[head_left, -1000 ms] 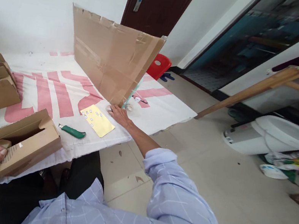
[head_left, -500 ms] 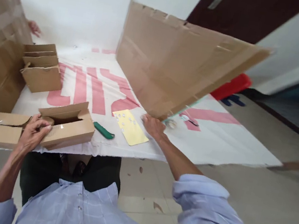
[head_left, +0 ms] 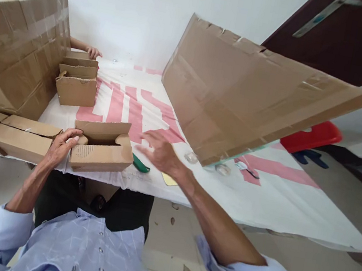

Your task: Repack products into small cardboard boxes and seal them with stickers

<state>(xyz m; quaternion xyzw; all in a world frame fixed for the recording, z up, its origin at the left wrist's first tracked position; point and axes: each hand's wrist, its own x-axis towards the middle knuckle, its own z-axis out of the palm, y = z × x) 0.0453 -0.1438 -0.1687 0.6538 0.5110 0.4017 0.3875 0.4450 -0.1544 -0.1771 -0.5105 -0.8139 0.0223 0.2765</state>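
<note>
My left hand (head_left: 65, 145) grips the left end of a long, narrow cardboard box (head_left: 102, 156), fingers on its folded end flap and thumb on the front. The box lies near the table's front edge with its long top flap raised. Over the table to its right is my right hand (head_left: 162, 153), empty, with the fingers apart and pointing at the box. Just below its fingers lies a green-handled tool (head_left: 141, 164), probably a cutter. A yellow sheet (head_left: 169, 180) is mostly hidden beneath that hand and forearm.
A large cardboard sheet (head_left: 237, 94) stands tilted on the table (head_left: 277, 204). More boxes (head_left: 26, 138) line the front left, beside a big taped stack (head_left: 24, 47). Another person's hand (head_left: 94, 52) is by the upright small boxes (head_left: 76, 89). A red plastic object (head_left: 314, 135) is at right.
My right hand has left the foot of the large cardboard sheet and moved left, opening toward the narrow box. The left hand stays on the box. The whole view has shifted.
</note>
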